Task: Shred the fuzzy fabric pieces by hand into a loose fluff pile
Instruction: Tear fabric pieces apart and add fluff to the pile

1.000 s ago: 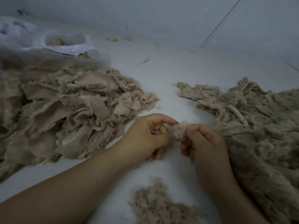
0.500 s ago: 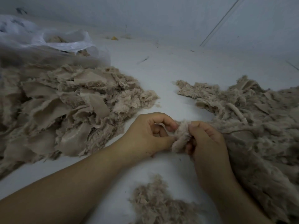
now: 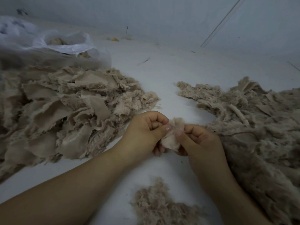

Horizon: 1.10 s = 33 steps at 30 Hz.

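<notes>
A small beige fuzzy fabric piece is held over the white floor between both hands. My left hand pinches its left edge with thumb and curled fingers. My right hand pinches its right edge the same way. A large heap of torn fabric pieces with smooth backing lies to the left. A second fuzzy heap spreads along the right, touching my right wrist. A small loose fluff pile sits on the floor below my hands.
A translucent white plastic bag holding more beige material stands at the back left. A grey wall runs along the far side. The white floor shows between the two heaps.
The hands have worked the piece: the tuft now spreads wider between the thumbs and more of it hangs below. Both hands stay in nearly the same spot.
</notes>
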Each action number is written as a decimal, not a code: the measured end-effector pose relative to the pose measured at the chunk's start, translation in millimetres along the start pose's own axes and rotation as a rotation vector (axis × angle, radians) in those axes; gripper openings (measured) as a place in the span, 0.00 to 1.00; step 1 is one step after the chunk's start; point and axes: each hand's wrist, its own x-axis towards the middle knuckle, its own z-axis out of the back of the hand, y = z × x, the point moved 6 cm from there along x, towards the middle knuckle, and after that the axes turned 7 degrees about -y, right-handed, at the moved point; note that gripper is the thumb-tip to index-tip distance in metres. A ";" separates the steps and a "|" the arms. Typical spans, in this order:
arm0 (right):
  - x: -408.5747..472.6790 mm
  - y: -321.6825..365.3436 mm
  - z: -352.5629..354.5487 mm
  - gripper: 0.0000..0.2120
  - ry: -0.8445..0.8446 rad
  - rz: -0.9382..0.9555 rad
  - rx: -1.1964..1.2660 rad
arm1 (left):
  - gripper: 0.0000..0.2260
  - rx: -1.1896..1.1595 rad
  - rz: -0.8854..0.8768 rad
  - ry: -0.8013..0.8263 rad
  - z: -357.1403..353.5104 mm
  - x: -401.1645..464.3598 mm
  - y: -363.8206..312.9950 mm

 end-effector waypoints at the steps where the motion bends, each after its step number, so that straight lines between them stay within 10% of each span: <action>1: 0.6 -0.6 0.5 0.13 -0.005 0.002 -0.022 | 0.05 -0.009 0.014 -0.021 1.5 2.0 0.5; 15: -0.5 -1.2 5.2 0.19 -0.098 -0.037 0.056 | 0.14 -0.033 0.047 -0.105 7.9 4.4 1.4; 20: -2.1 1.6 2.6 0.18 -0.063 -0.015 0.051 | 0.16 0.176 0.093 0.119 0.4 0.7 -3.9; 26: 0.7 -3.1 9.6 0.13 -0.181 -0.090 0.130 | 0.07 -0.548 0.028 -0.202 24.0 20.5 -21.0; 33: -1.7 -1.7 9.0 0.13 -0.196 -0.074 0.118 | 0.22 0.871 -0.412 0.151 -17.8 8.0 0.7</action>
